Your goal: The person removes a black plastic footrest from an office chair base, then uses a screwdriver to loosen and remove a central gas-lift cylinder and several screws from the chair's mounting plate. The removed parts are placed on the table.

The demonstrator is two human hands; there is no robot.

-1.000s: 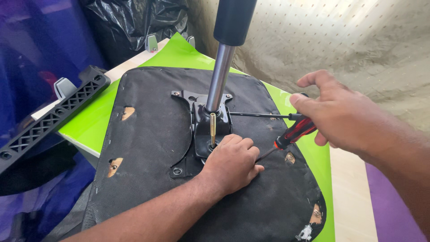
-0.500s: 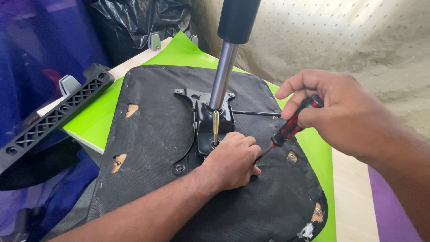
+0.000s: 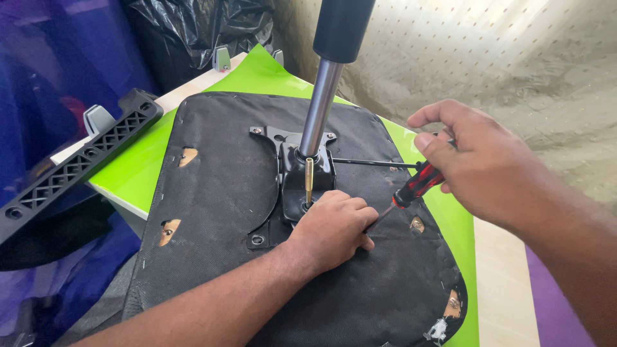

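Upturned chair seat (image 3: 212,212), black fabric underside facing up, lying across the centre of the frame on a bright green sheet (image 3: 138,173) spread over a pale wooden bench (image 3: 508,289). A black metal mounting plate (image 3: 286,186) is fastened at the middle of the seat; from it a grey gas-lift column (image 3: 320,103) rises toward the top centre of the frame, ending in a wider black sleeve. A thin black lever rod (image 3: 373,163) runs from the plate toward the right.

The left hand (image 3: 334,228), entering from the lower left, rests curled on the seat just below and right of the plate, its fingers closed around the tip end of the screwdriver; what lies beneath them is hidden. The right hand (image 3: 479,160), at the right of the frame, grips the red-and-black handle of the screwdriver (image 3: 411,189), fingers wrapped about it. The screwdriver slants down and left, its shaft meeting the seat beside the left hand.

At the left edge of the frame, a black lattice-patterned plastic part (image 3: 77,164) lies partly on the bench. Crumpled black plastic sheeting (image 3: 186,32) fills the upper left; a beige perforated cloth (image 3: 514,64) covers the upper right.
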